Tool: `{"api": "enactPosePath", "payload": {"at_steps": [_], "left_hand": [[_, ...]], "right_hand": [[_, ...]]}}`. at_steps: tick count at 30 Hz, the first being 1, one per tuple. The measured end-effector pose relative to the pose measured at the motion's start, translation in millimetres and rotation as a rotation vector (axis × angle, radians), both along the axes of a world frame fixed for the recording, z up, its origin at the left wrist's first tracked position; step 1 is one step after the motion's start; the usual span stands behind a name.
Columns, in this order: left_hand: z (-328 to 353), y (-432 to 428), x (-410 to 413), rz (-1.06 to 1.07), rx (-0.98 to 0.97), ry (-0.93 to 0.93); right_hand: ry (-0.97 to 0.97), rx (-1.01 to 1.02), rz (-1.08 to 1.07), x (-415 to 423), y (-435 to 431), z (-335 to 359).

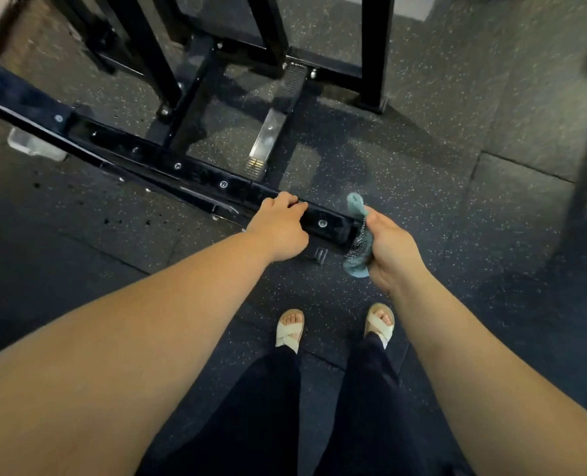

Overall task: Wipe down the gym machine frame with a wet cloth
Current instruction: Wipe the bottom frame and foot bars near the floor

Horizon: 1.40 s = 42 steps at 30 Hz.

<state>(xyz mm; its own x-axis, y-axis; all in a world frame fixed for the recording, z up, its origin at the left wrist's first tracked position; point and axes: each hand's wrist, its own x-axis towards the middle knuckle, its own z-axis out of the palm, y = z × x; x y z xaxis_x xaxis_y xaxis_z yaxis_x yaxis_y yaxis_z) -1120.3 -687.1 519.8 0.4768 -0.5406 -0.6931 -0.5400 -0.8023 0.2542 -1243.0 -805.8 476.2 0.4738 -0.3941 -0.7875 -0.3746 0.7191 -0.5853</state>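
**Cloth meets the end of the bar**

Nearest, two pale sandals [289, 329] stand on the speckled rubber floor [491, 235]. Just beyond them are two hands. The left hand [280, 228] curls its fingers over the top edge of the black frame bar [182, 173] and grips it. The right hand [390, 250] is closed around one bunched teal cloth [355, 242], which touches the bar's near end.

To wipe well here, the cloth probably wants spreading flatter, so that more of it bears on the metal. It could be wrapped round the end's corners, then drawn along the bar in one steady pass. The left hand would need to shift aside, or the patch under it goes unwiped. The cloth should also press around each bolt head, where grime is likely to collect.

Five silver bolts [223, 184] show along the bar's face. Farther off lies one steel pedal [271, 132]. Beyond it rise several black uprights [374, 46], too blurred to count surely.
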Motion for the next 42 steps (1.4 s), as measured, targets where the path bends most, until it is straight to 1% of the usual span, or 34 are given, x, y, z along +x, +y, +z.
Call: {"api": "enactPosePath", "payload": {"at_steps": [1, 3, 4, 6, 8, 9, 11, 13, 16, 17, 19, 20, 22, 26, 27, 28, 29, 31, 33, 34, 36, 37, 38, 40, 42], "left_hand": [[-0.3, -0.1, -0.2, 0.009, 0.006, 0.004], [2.4, -2.0, 0.1, 0.061, 0.014, 0.014], [3.9, -3.5, 1.1, 0.100, 0.009, 0.018], [6.1, -10.3, -1.8, 0.218, -0.015, 0.028], [6.5, -15.9, -6.7, 0.322, -0.049, 0.013], [5.0, -16.7, -8.7, 0.346, -0.061, 0.011], [3.8, -18.8, -11.7, 0.370, -0.054, 0.009], [3.0, -19.3, -12.3, 0.399, -0.056, -0.009], [-0.2, -23.0, -11.0, 0.553, -0.102, -0.036], [-1.2, -23.9, -9.1, 0.621, -0.122, -0.052], [-2.2, -27.3, -7.9, 0.686, -0.135, -0.079], [-1.8, -30.6, -7.9, 0.679, -0.123, -0.086], [-0.5, -35.8, -7.0, 0.649, -0.089, -0.104], [2.4, -43.0, -1.5, 0.666, -0.023, -0.080], [2.5, -44.5, 0.1, 0.674, -0.016, -0.071], [2.4, -46.1, 1.9, 0.698, -0.012, -0.066], [1.8, -48.4, 4.1, 0.739, -0.008, -0.064], [2.5, -54.5, 8.7, 0.821, 0.018, -0.087], [1.2, -61.1, 15.9, 0.866, 0.083, -0.121], [1.2, -63.7, 18.9, 0.890, 0.114, -0.131], [0.1, -74.0, 24.5, 0.988, 0.145, -0.121], [-0.6, -79.1, 26.6, 1.038, 0.154, -0.118], [-2.3, -88.7, 29.2, 1.087, 0.175, -0.122], [-5.6, -104.2, 32.9, 1.169, 0.217, -0.139], [-11.3, -133.3, 36.7, 1.289, 0.210, -0.132]], "right_hand": [[0.029, -0.071, 0.061, 3.2, -2.9, 0.6], [0.072, -0.220, 0.267, 16.4, -14.5, 7.6], [0.078, -0.251, 0.378, 22.3, -20.9, 8.2], [0.069, -0.328, 0.668, 27.8, -36.0, 9.7], [0.042, -0.512, 1.016, 31.3, -49.7, 20.4], [0.018, -0.620, 1.148, 32.6, -54.7, 24.4], [-0.003, -0.736, 1.341, 37.6, -64.7, 35.2], [-0.021, -0.777, 1.442, 50.0, -67.7, 39.9], [-0.065, -0.883, 1.564, 64.7, -58.8, 40.1], [-0.078, -0.936, 1.648, 66.8, -55.4, 41.4], [-0.084, -1.040, 1.832, 63.7, -53.1, 39.6], [-0.076, -1.077, 1.918, 61.8, -55.6, 39.7], [-0.052, -1.095, 2.021, 69.9, -59.9, 44.6], [-0.032, -1.094, 2.253, 102.4, -58.7, 59.2], [-0.037, -1.082, 2.278, 110.7, -62.0, 65.0], [-0.035, -1.043, 2.229, 119.9, -67.7, 69.2], [-0.027, -0.976, 2.107, 129.7, -75.1, 71.6], [-0.014, -0.834, 1.753, 147.7, -89.0, 66.8], [0.008, -0.635, 1.416, 162.3, -96.7, 54.1], [0.025, -0.518, 1.285, 167.6, -99.3, 47.6], [0.075, -0.269, 1.101, 176.5, -111.7, 37.8], [0.095, -0.185, 1.055, 178.2, -120.2, 33.9], [0.109, -0.145, 1.057, 181.5, -133.5, 31.4], [0.151, -0.129, 1.092, 185.9, -158.6, 24.0], [0.198, -0.178, 1.144, 198.8, -191.8, 13.6]]}}
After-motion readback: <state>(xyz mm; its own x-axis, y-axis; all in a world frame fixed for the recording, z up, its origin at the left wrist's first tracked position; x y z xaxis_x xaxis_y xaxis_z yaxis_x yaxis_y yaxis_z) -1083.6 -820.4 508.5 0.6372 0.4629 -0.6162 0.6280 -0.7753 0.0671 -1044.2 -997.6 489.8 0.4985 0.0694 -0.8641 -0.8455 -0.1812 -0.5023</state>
